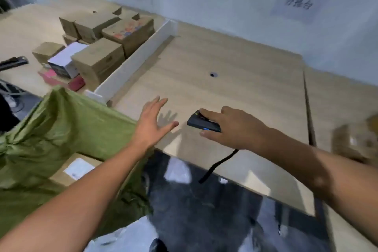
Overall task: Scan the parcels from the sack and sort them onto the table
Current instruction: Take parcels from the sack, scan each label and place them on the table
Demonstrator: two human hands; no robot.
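Presently: left hand (pixel 152 120) palm-down over table (pixel 235 57) near edge, fingers spread; right hand (pixel 231 127) curled round scanner (pixel 201 122). Sack (pixel 71 120) at 9 o'clock; white divider (pixel 133 55) at 11 o'clock.

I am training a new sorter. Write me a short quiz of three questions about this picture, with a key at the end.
1. True or false: the right hand holds the scanner.
2. What colour is the sack? A) blue B) green C) white
3. Fill in: the left hand is open and holds ____.

Key: 1 true; 2 B; 3 nothing.
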